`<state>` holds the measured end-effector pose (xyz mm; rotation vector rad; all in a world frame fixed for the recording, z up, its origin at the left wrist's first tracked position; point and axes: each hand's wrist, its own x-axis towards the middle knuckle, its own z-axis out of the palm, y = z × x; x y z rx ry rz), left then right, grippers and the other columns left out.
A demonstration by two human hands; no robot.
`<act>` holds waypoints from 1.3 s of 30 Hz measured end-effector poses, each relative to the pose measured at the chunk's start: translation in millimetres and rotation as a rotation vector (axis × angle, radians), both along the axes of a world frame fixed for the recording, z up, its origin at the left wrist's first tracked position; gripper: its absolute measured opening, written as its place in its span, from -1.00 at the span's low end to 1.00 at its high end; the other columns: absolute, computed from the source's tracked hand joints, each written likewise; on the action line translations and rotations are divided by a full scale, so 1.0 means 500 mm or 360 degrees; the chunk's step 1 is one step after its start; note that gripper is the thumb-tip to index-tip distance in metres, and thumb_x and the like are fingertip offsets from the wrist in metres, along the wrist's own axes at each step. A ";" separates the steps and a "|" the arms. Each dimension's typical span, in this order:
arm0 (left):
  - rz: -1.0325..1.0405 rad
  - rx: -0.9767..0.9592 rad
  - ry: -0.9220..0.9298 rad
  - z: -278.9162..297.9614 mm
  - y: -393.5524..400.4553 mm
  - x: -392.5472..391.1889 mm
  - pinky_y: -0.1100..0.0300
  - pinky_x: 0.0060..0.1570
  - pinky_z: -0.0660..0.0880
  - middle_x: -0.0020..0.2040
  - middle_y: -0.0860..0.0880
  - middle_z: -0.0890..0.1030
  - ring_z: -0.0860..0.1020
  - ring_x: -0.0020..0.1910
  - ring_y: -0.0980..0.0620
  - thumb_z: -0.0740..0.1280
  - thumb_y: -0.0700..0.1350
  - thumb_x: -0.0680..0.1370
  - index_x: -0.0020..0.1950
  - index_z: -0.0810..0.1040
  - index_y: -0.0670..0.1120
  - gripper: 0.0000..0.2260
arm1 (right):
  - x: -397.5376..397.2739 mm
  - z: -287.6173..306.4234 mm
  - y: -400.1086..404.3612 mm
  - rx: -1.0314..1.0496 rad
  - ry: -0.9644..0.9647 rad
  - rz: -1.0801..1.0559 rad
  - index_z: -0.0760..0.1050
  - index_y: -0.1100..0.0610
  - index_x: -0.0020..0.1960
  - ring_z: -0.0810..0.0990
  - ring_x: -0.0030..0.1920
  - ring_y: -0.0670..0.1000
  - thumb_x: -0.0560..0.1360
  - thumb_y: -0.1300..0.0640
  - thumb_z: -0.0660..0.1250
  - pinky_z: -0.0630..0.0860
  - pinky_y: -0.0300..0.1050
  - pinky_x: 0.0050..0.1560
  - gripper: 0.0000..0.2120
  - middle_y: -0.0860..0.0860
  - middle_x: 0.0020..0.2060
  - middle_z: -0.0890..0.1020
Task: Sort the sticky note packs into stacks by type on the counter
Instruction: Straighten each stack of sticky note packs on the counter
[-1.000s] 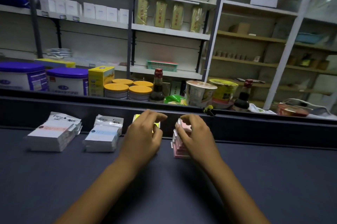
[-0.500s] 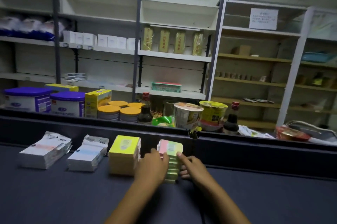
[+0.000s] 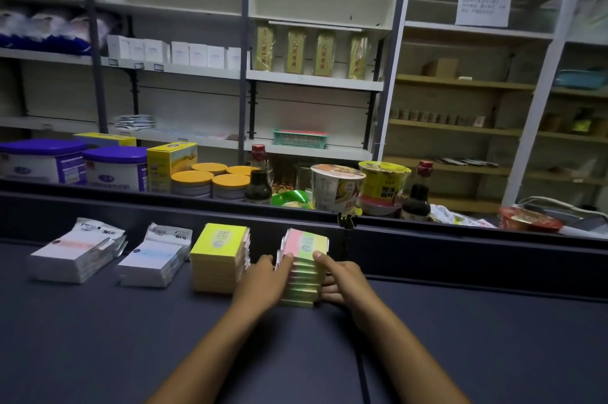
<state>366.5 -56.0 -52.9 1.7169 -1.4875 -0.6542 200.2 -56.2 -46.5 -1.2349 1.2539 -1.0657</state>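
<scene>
Four stacks of sticky note packs stand in a row on the dark counter (image 3: pixel 460 337). From the left: a white stack with pink labels (image 3: pixel 74 254), a white stack with blue labels (image 3: pixel 154 260), a yellow stack (image 3: pixel 218 255), and a pink-and-green stack (image 3: pixel 304 267). My left hand (image 3: pixel 263 281) presses against the left side of the pink-and-green stack, fingers curled on its upper edge. My right hand (image 3: pixel 343 281) holds its right side, fingertips on the top pack. The stack sits between both hands.
A raised dark ledge (image 3: pixel 460 239) runs behind the stacks. Beyond it stand tubs with purple lids (image 3: pixel 115 168), yellow-lidded tins (image 3: pixel 210 181), soy sauce bottles (image 3: pixel 258 179) and noodle cups (image 3: pixel 335 186). Shelving fills the back wall.
The head has tilted up, so the stacks sit lower in view. Both hands moved from two separate stacks onto the pink-and-green stack and have stayed on its sides.
</scene>
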 end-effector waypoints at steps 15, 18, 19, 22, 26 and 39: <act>-0.0580 -0.0102 0.0508 -0.019 -0.007 0.013 0.04 0.41 0.36 0.39 -0.07 0.27 0.38 0.37 0.01 0.39 0.07 0.12 0.54 0.10 0.06 0.01 | -0.017 -0.041 -0.016 -0.0430 0.0490 0.0301 0.24 0.02 0.48 0.54 0.17 -0.17 0.29 0.22 0.45 0.54 -0.36 0.02 -0.19 0.03 0.33 0.32; -0.0589 -0.0035 0.0626 -0.029 -0.016 0.008 0.18 0.33 0.42 0.37 -0.07 0.42 0.45 0.34 0.04 0.43 0.03 0.14 0.48 0.17 0.04 -0.07 | -0.011 -0.046 -0.022 -0.0479 0.0498 0.0282 0.28 -0.15 0.40 0.53 0.28 -0.10 0.21 0.01 0.49 0.53 -0.14 0.26 -0.20 0.01 0.36 0.43; -0.0576 -0.0047 0.0647 -0.033 -0.019 0.005 0.18 0.31 0.43 0.34 -0.07 0.46 0.47 0.31 0.03 0.43 0.01 0.14 0.42 0.25 0.05 -0.15 | -0.009 -0.049 -0.023 -0.0502 0.0518 0.0272 0.31 -0.19 0.36 0.52 0.30 -0.09 0.22 -0.02 0.48 0.50 -0.06 0.32 -0.25 0.01 0.36 0.45; -0.0516 -0.0185 0.0660 -0.033 -0.022 0.001 0.02 0.33 0.44 0.24 -0.07 0.56 0.54 0.24 0.00 0.41 0.05 0.13 0.16 0.45 0.16 -0.41 | -0.009 -0.050 -0.016 -0.0589 0.0551 0.0222 0.34 -0.15 0.38 0.51 0.32 -0.10 0.32 0.08 0.51 0.46 0.00 0.38 -0.32 0.00 0.35 0.47; -0.0578 -0.0260 0.0665 -0.028 -0.019 0.002 0.22 0.20 0.49 0.18 0.02 0.62 0.58 0.17 0.09 0.39 0.03 0.19 0.21 0.47 0.09 -0.42 | -0.012 -0.048 -0.016 -0.0674 0.0550 0.0206 0.29 -0.02 0.47 0.50 0.34 -0.13 0.46 0.30 0.47 0.47 -0.15 0.35 -0.32 -0.05 0.37 0.47; -0.0736 -0.0287 0.0559 -0.032 -0.014 -0.001 0.42 0.09 0.44 0.20 0.01 0.60 0.57 0.18 0.21 0.43 -0.07 0.19 0.20 0.45 0.09 -0.42 | -0.003 -0.060 -0.013 -0.0722 0.0818 0.0248 0.19 -0.07 0.51 0.35 0.44 -0.13 0.44 0.00 0.36 0.31 0.04 0.48 -0.31 -0.12 0.42 0.39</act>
